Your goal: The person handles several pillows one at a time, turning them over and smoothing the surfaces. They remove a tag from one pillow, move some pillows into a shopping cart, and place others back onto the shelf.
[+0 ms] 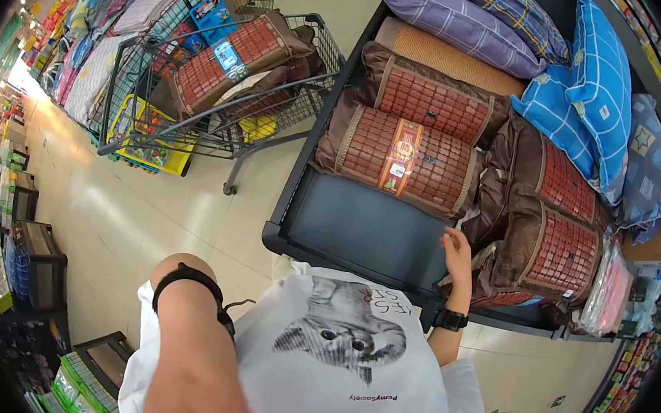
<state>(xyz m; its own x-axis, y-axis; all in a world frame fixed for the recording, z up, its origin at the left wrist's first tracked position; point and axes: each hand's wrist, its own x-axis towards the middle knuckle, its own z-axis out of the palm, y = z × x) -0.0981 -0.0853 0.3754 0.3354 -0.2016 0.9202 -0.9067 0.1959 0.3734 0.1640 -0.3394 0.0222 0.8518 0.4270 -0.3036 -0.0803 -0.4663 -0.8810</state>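
My right hand (456,253) hovers over the dark shelf surface (369,218), its fingers apart and slightly bent, holding nothing. It is nearest to the brown pillows with reddish tile-like tops. One such pillow (409,160) carries an orange paper band and lies just beyond the hand. Another pillow (562,250) is to its right. A black watch (450,319) is on my right wrist. My left hand (181,263) is bent beyond a black cord band (191,277), in front of my white printed shirt (351,334). Its fingers are hidden.
A shopping cart (226,138) at the left holds another reddish-tiled pillow (225,63) and a yellow basket (148,135). Purple checked pillows (464,25) and blue checked pillows (599,96) fill the back of the display. Folded bedding (95,68) is stacked beyond the cart.
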